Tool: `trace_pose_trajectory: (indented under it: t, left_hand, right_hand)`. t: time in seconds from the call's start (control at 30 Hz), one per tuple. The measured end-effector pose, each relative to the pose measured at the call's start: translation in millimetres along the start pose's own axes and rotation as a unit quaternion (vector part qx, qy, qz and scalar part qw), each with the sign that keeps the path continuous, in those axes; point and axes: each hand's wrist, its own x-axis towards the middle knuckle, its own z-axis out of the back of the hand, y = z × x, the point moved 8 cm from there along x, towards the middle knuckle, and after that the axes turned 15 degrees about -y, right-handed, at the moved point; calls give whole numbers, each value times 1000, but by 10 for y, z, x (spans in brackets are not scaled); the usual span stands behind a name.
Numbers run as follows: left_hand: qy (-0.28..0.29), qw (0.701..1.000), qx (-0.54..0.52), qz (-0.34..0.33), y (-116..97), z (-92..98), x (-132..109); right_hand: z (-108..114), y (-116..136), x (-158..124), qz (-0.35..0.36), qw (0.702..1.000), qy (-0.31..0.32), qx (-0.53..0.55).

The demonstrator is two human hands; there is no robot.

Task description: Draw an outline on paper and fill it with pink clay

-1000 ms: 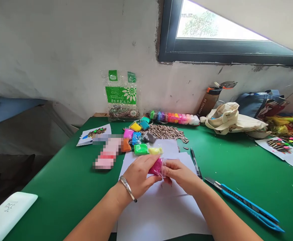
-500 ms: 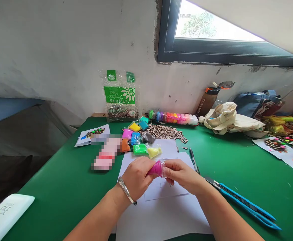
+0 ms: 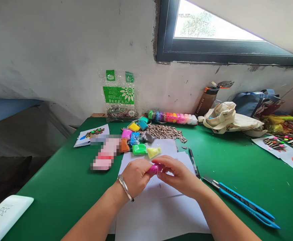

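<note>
A small packet of magenta modelling clay (image 3: 155,169) is squeezed between my hands, above the white paper (image 3: 161,214). My left hand (image 3: 135,175), with a silver bangle at the wrist, is closed around the packet's left part. On the packet's right end the thumb and fingertips of my right hand (image 3: 177,174) are closed. Just beyond my hands lie more clay packets: a light yellow one (image 3: 153,152), a green one (image 3: 139,149) and an orange one (image 3: 124,145). A small drawn mark shows on the paper below my hands; most of the clay is hidden by fingers.
A pen (image 3: 194,162) and a blue utility knife (image 3: 244,201) lie to the right. Behind are a pile of sunflower seeds (image 3: 166,131), a seed bag (image 3: 121,100), a roll of coloured clay (image 3: 173,117) and a bottle (image 3: 206,100). A white device (image 3: 8,214) lies at left.
My right fingers have shifted on the wrapper's end, and the index finger now arches over the top. The clear wrapper end that stuck up is now mostly covered.
</note>
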Motion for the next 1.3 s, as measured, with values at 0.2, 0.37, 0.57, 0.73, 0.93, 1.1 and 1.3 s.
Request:
trace_pose_trajectory:
  t: [0.2, 0.37, 0.57, 0.73, 0.93, 1.1, 1.3]
  left_hand:
    - [61, 983, -104, 138, 119, -58, -33]
    - [100, 917, -306, 237, 151, -158, -35]
    - [42, 888, -350, 296, 220, -173, -29]
    - [3, 886, -335, 320, 283, -187, -46]
    - [-7, 874, -349, 339, 350, -214, -52]
    - [-25, 945, -215, 244, 215, -37, 1]
    - [-68, 986, -102, 115, 46, 78, 45]
  right_hand:
    - [5, 152, 0, 42, 999, -4, -15]
    - [36, 80, 19, 13, 999, -33, -14]
    - [13, 87, 17, 39, 996, -56, -58]
    - [-22, 83, 8, 31, 995, -70, -63]
    - [-39, -88, 23, -88, 990, -83, 72]
    - [18, -236, 47, -168, 966, -112, 161]
    - [-25, -223, 42, -181, 960, -99, 190]
